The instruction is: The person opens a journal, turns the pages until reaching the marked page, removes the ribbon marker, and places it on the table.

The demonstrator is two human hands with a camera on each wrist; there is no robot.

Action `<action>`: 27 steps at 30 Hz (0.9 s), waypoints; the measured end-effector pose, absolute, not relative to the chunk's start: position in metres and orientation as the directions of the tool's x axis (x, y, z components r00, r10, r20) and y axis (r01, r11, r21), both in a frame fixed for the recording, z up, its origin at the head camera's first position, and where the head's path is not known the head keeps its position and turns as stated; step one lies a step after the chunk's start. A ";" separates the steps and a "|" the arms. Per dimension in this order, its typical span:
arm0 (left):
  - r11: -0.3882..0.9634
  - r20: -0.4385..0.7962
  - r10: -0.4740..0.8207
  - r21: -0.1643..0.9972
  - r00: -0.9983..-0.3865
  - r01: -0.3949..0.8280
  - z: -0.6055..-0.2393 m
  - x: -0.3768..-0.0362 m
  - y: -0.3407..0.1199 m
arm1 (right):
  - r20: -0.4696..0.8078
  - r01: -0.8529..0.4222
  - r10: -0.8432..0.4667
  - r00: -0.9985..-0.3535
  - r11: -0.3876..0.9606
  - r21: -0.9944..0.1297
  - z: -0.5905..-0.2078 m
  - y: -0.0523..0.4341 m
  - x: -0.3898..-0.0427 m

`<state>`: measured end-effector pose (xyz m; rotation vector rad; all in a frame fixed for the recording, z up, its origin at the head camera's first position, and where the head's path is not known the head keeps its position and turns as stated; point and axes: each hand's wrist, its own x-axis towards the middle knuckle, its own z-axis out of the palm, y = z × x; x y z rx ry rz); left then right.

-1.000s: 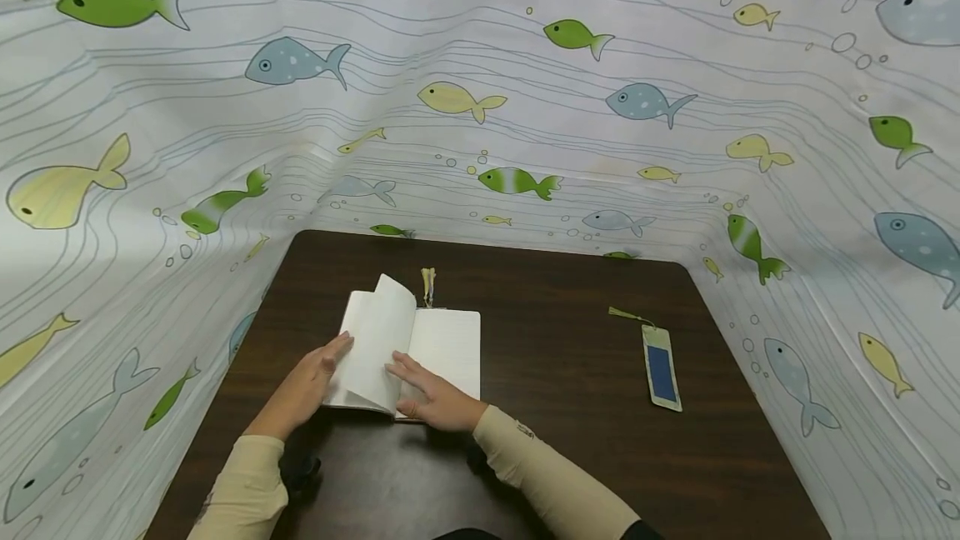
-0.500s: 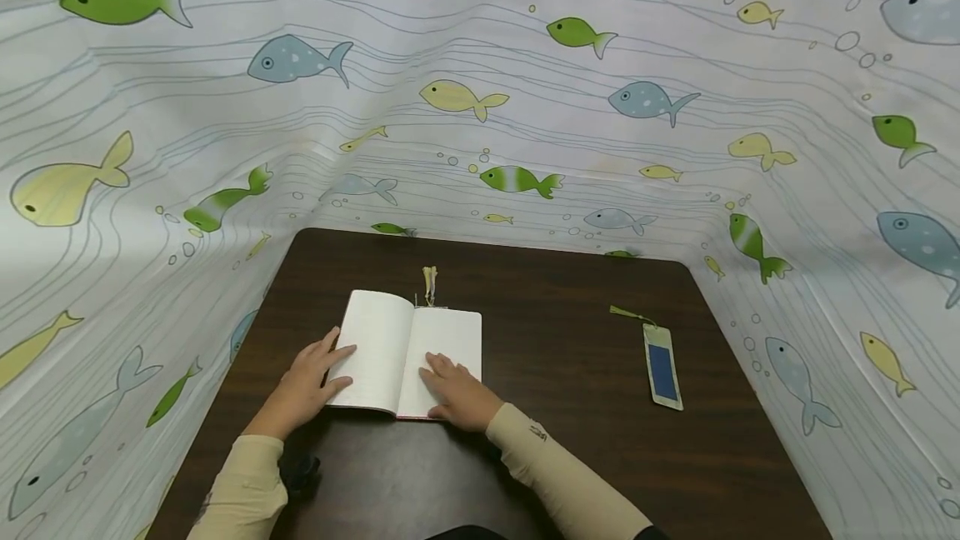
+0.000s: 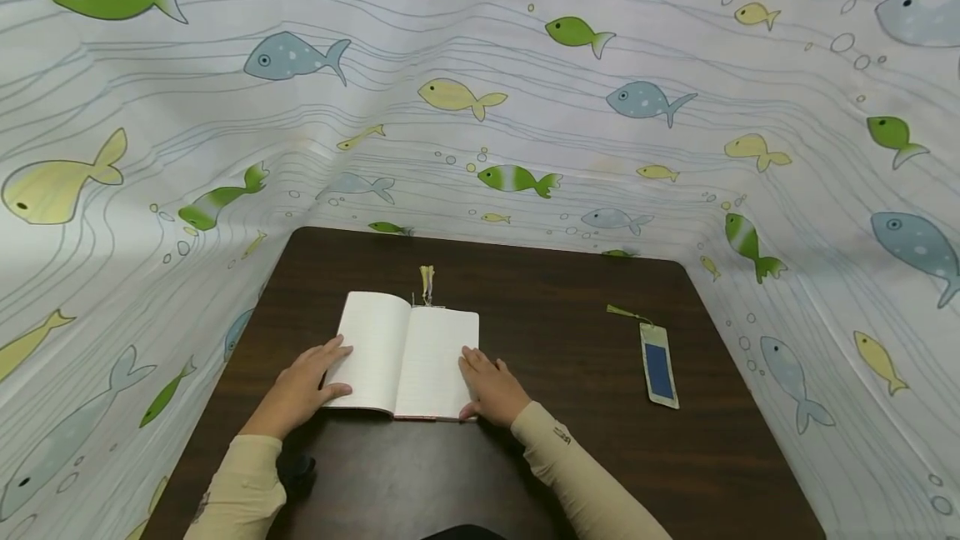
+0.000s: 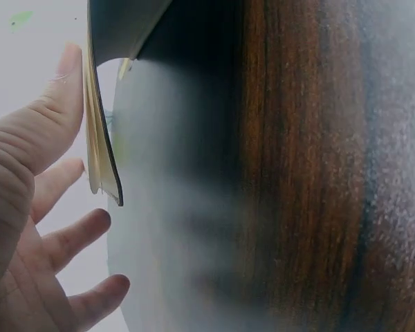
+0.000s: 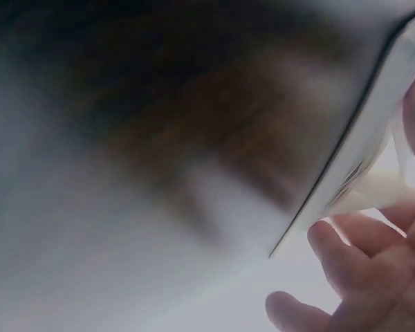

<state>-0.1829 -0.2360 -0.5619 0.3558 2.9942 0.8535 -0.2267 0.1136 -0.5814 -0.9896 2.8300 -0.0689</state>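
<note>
A notebook (image 3: pixel 439 361) lies open on the dark wooden table, its two visible pages white and faintly lined. My left hand (image 3: pixel 303 384) rests at the left page's outer edge, fingers spread and loosely straight; in the left wrist view its thumb (image 4: pixel 62 90) touches the page edge. At the right page's outer edge is my right hand (image 3: pixel 495 387), fingertips on the paper and thumb near the bottom corner. In the right wrist view, a sheet (image 5: pixel 366 194) bends away from the page stack beside the fingers (image 5: pixel 339 256). The right thumb shows only partly there.
A pale bookmark (image 3: pixel 658 365) with a blue panel and green tassel lies on the table (image 3: pixel 555 332) at the right. Yellowish tassels (image 3: pixel 427 283) extend beyond the notebook's top edge. Fish-printed white sheeting (image 3: pixel 465 136) surrounds the table's back and sides.
The raised page has come down flat on the left side. My right hand has moved right, from the middle of the notebook to the right page's outer edge. My left hand stays about in place.
</note>
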 end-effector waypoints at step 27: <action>0.650 0.070 0.178 0.741 -0.982 0.171 -0.552 -0.186 -0.237 | 0.069 -0.619 -0.798 -0.598 0.405 -0.673 -0.560 0.040 -0.221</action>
